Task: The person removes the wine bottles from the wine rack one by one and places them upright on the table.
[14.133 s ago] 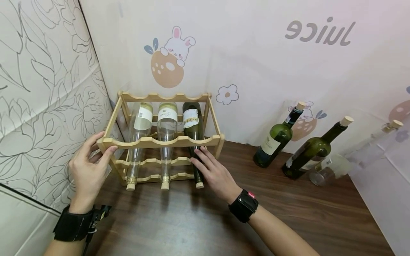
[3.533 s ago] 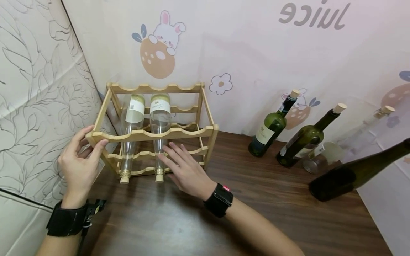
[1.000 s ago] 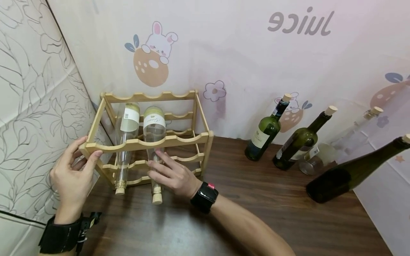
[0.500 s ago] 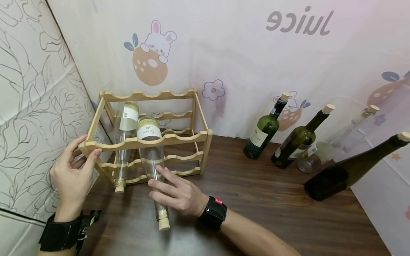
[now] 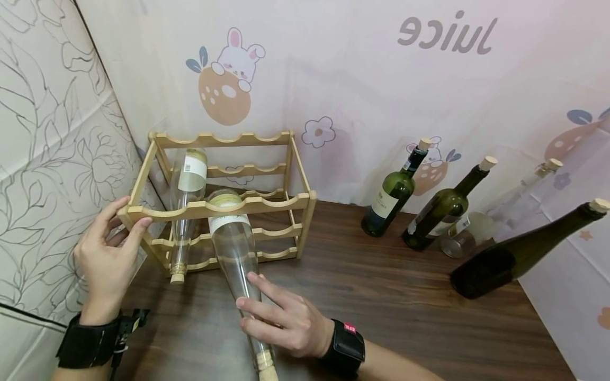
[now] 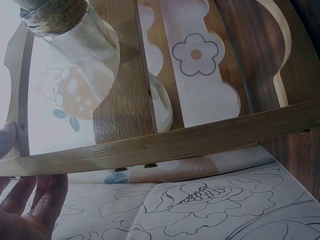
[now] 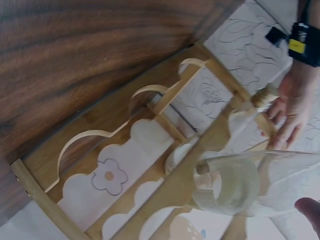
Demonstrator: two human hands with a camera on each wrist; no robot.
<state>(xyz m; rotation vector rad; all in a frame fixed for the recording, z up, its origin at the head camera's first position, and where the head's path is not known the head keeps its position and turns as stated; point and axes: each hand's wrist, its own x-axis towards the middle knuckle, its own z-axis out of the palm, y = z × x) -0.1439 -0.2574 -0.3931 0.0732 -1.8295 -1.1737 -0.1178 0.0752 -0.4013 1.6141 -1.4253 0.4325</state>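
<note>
At the front rail of the wooden wine rack, you've got the clear bottle tilted, base end by the wood, cork pointing your way and a bit right. Your right grip has fingers bent over the glass below the white label, so it's closed around the tapering part; your thumb's hidden in the head view, so I can't tell where it presses. Your left grip is hooked snugly round the front left corner, thumb on the rail, which is exactly what you want imo: hold firm so the frame doesn't get dragged along.

My guess is the job right here is getting that bottle clear of the wood. Ease it out in a straight line and don't let the neck drop, since the fat base could knock the rail. Can't tell if they're touching. It's probably base-heavy and slippery too, so go slow and shift your fingers up towards the label if you can.

Also watch the other clear bottle in the left slot; a sideways swing could clink it. The green bottles on the table are well off to your right, so less of a worry.
</note>
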